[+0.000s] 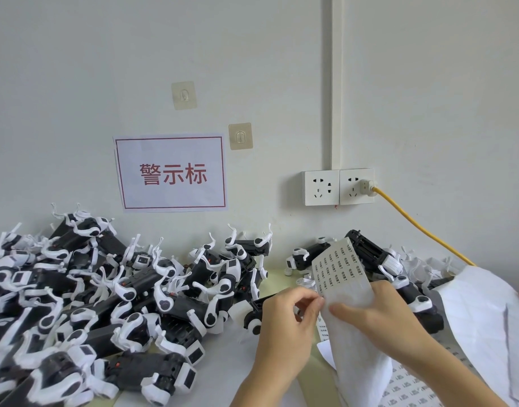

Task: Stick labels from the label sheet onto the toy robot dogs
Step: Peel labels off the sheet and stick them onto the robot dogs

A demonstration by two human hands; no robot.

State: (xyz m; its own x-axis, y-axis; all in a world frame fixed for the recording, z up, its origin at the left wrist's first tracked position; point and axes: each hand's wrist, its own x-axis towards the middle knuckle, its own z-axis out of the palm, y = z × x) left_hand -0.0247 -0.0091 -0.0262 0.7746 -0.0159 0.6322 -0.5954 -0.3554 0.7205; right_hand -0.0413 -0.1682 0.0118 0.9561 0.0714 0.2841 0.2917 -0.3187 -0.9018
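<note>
Both hands up over the bench, working the label sheet. Right hand pinches the sheet from the right, thumb laid across its blank lower part, fingers curled behind. Left hand has thumb and forefinger closed at the sheet's left edge, apparently picking at a label; whether one is lifted, cannot tell.

Sheet stands near upright, printed rows on its upper half, the lower part already bare. Thin and floppy by the look: it bows where unsupported, so it wants holding close to the row being peeled.

Toy robot dogs heaped on the left of the bench, black bodies, white legs tangled together. One dog lies behind the sheet, more to the right. Likely light hard plastic; thin legs may snag, so better lifted by the body.

Spare sheets at right. Wall sign, sockets, yellow cable.
</note>
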